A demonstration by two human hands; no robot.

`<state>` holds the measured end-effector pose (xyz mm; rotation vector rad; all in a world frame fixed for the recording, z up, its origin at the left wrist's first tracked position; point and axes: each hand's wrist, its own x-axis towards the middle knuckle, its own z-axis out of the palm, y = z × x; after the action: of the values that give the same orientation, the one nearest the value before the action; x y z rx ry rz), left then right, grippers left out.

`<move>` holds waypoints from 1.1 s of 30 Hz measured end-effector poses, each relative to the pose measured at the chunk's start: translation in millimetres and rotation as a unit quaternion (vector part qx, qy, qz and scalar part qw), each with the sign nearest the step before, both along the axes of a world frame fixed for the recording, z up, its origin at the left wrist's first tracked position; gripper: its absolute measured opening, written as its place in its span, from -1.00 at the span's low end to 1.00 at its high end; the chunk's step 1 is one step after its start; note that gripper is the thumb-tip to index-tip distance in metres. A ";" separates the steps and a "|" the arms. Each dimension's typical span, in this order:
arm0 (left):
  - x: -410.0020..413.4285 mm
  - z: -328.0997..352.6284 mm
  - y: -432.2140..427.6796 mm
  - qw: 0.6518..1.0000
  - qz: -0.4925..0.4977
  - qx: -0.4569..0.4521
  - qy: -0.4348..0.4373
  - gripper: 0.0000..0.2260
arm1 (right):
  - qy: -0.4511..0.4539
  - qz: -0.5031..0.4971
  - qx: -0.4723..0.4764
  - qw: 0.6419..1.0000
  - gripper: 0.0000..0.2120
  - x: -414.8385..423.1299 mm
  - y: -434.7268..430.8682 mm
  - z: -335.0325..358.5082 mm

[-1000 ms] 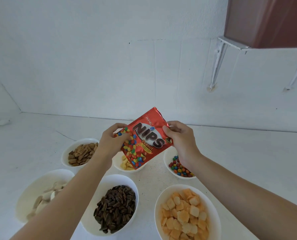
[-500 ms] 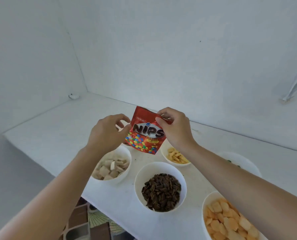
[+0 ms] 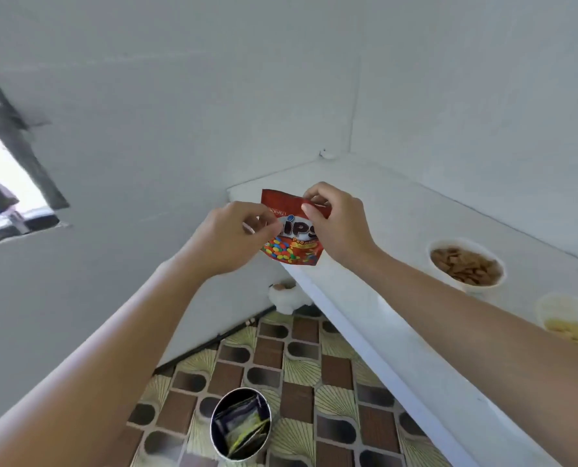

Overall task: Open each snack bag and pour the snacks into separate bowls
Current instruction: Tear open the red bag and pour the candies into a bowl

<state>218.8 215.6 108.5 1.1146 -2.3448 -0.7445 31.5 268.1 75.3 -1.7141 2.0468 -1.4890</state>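
Head view has swung well to the left since half a second ago: the bowls of dark seeds and pale squares that lay under the arms are out of sight, and floor shows below instead. Nearest, at the bottom edge, a round dark bin with a pale rim stands on the brown-and-yellow patterned floor tiles, with crumpled clear and yellow wrappers inside; it was not visible before.

Above it both bare forearms reach forward. The left hand, which was curled just beside the packet, now pinches its left edge between thumb and fingertips. The right hand pinches the top right corner, as before. Between them the red foil snack bag printed with coloured candies hangs upright, now over the left end of the white counter and no longer above the bowls.

Under that end a white lump lies on the floor; I cannot tell what it is. Further right on the counter, a white bowl of brown pieces stands apart from a white bowl of yellow pieces, the latter partly hidden by the right forearm.

Far left, a bright window opening breaks the white wall.
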 end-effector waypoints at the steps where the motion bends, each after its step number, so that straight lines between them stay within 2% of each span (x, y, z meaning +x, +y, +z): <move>1: 20.0 -2.8 -7.5 1.000 0.009 0.007 -0.006 -0.85 | 0.002 0.015 0.007 1.000 -0.95 19.4 -13.1 -6.3; 9: 157.9 -52.9 -53.9 0.989 0.132 0.023 -0.066 -0.81 | 0.013 0.120 0.092 0.988 -0.95 142.4 -86.7 -75.7; 15: 201.2 -134.1 -69.0 0.974 0.186 0.088 -0.099 -0.82 | 0.029 0.161 0.163 0.973 -0.94 180.1 -116.3 -153.9; 19: 210.1 -219.6 -82.1 0.967 0.202 0.130 -0.091 -0.84 | 0.011 0.178 0.197 0.964 -0.93 184.5 -135.1 -238.7; 25: 210.0 -391.9 -88.9 0.951 0.234 0.171 -0.106 -0.81 | 0.015 0.200 0.251 0.947 -0.94 185.2 -148.4 -419.2; 30: 210.2 -524.9 -86.0 0.942 0.221 0.207 -0.145 -0.78 | 0.019 0.219 0.314 0.924 -0.94 186.1 -133.3 -563.6; 33: 209.9 -577.1 -83.8 0.936 0.207 0.234 -0.165 -0.80 | 0.013 0.250 0.347 0.904 -0.90 185.8 -124.7 -619.8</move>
<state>428.7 131.8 -468.6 2.0011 -2.1097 -1.0455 217.4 143.3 -544.5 -1.7276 1.6460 -0.4935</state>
